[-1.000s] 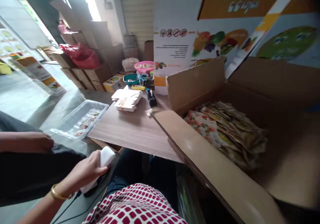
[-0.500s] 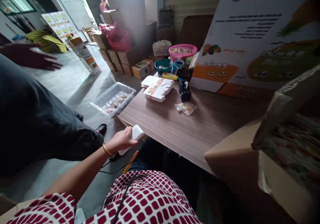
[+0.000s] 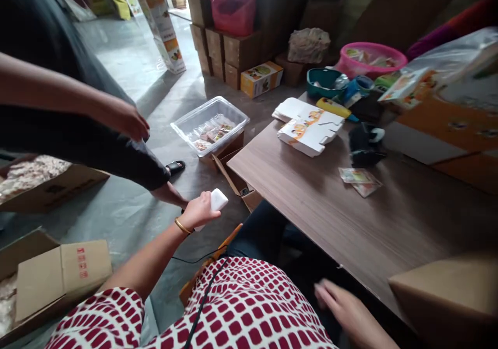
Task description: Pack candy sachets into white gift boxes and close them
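The left hand [image 3: 198, 210] curls around a white handheld object [image 3: 217, 201]; the right hand [image 3: 344, 310], blurred and empty, hangs open just below the edge of the wooden table [image 3: 311, 198]

Smooth white plastic block [image 3: 213, 206], glossy clear plastic tray [image 3: 210, 113], woodgrain laminate tabletop [image 3: 311, 214] (matt sheen)

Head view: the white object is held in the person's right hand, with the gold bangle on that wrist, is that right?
Not quite: the head view shows the white object in the left hand, not the right hand. The gold bangle is on that wrist, as you said.
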A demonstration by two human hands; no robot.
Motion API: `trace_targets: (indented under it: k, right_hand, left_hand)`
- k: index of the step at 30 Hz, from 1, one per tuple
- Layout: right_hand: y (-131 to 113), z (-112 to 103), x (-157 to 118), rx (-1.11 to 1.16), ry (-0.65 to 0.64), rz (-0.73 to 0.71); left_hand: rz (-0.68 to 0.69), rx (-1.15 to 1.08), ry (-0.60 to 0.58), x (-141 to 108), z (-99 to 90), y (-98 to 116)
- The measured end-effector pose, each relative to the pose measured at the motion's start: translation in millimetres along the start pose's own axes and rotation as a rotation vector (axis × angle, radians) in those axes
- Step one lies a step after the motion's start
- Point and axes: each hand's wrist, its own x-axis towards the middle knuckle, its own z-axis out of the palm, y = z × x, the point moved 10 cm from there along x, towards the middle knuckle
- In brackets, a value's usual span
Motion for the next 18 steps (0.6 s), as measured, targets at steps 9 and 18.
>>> trace_targets:
  k: [9, 18]
  right_hand:
    - [-276.9, 56.0, 173.6, -0.450, -0.066, -0.546]
    - [-293.1, 125.7, 308.9, -0.681, -0.098, -0.212]
  left_hand:
    - [-0.083, -0.135, -0.054, 2.9, 45.5, -68.1]
    - [-0.205, -0.164, -0.061, -4.1, 41.8, -123.5]
